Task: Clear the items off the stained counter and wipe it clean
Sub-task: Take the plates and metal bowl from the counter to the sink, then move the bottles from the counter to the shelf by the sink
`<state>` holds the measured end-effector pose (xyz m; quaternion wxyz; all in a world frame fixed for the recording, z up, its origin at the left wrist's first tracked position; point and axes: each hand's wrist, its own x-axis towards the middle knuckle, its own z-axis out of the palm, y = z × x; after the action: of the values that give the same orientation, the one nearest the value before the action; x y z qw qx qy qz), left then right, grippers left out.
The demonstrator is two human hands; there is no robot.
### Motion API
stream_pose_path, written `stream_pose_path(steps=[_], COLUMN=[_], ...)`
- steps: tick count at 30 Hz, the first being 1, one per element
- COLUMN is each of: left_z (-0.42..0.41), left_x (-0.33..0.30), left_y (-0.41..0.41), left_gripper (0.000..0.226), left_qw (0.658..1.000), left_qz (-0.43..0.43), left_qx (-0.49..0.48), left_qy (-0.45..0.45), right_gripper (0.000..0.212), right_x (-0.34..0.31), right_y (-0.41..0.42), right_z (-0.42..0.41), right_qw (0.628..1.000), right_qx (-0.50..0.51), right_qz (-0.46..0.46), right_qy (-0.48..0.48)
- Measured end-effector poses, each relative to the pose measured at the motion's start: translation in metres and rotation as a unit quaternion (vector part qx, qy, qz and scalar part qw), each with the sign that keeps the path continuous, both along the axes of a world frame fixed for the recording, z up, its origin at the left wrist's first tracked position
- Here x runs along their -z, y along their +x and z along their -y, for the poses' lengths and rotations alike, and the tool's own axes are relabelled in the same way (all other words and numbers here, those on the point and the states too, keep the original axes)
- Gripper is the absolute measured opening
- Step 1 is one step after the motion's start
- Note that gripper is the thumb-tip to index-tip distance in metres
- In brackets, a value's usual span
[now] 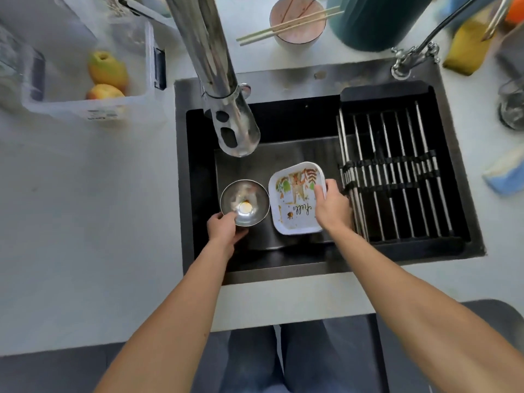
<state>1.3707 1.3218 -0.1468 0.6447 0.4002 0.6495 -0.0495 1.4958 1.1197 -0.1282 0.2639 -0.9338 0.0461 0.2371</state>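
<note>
My left hand (224, 228) grips the near rim of a small steel bowl (245, 201) with food traces inside, low in the black sink (283, 120). Beside it on the right, my right hand (333, 208) holds the right edge of a white square plate (295, 199) printed with a tiger, leaves and the word "hello". Both dishes sit over the sink's floor, touching or nearly touching each other. The pale counter (85, 208) spreads left of the sink.
A chrome faucet (224, 89) hangs over the sink's left half. A metal drying rack (397, 177) covers its right part. A clear bin with fruit (106, 72) stands back left. Behind the sink are a pink bowl with chopsticks (297, 21), a teal container (374, 21) and a yellow sponge (467, 49); a blue sponge (507, 174) lies right.
</note>
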Motion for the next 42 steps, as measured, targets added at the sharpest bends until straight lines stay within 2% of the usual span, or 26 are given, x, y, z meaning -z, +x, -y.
stream_pose_path(steps=[4,11,15,18,22,28,32,35,38,42], left_z=[-0.006,-0.012,-0.012,-0.013,-0.015,-0.009,-0.001,0.01,0.022,0.038], left_x=[0.028,0.057,0.065,0.067,0.058,0.011,-0.041,-0.083,-0.117,-0.143], left_y=[0.007,0.013,0.014,0.012,0.008,-0.019,-0.043,-0.064,-0.089,-0.123], left_gripper=[0.05,0.043,0.035,0.039,0.05,0.061,0.041,0.022,0.019,0.019], left_qw=[1.0,0.999,1.0,1.0,1.0,0.981,0.956,0.945,0.942,0.933], left_qz=[-0.016,-0.017,-0.009,-0.005,-0.003,-0.027,-0.003,0.042,0.065,0.059], left_qx=[-0.014,-0.021,-0.025,-0.013,0.011,0.169,0.256,0.277,0.285,0.318], left_qy=[-0.018,-0.017,-0.012,-0.001,0.005,0.094,0.141,0.168,0.166,0.157], right_gripper=[0.034,0.035,0.043,0.044,0.049,0.055,0.046,0.033,0.027,0.023], right_x=[0.032,0.07,0.079,0.082,0.075,0.023,-0.042,-0.085,-0.117,-0.134], right_y=[0.008,0.015,0.016,0.015,0.013,-0.004,-0.039,-0.076,-0.11,-0.146], right_z=[0.0,-0.001,0.0,-0.002,0.0,0.007,0.024,0.046,0.072,0.111], right_qw=[0.996,0.98,0.984,0.986,0.982,0.982,0.992,0.992,0.991,0.992], right_qx=[0.057,0.154,0.135,0.118,0.116,0.075,-0.014,-0.062,-0.078,-0.058], right_qz=[-0.057,-0.101,-0.119,-0.108,-0.144,-0.175,-0.102,-0.037,-0.015,-0.042], right_qy=[0.036,0.078,0.001,-0.043,-0.041,0.008,0.074,0.103,0.111,0.1])
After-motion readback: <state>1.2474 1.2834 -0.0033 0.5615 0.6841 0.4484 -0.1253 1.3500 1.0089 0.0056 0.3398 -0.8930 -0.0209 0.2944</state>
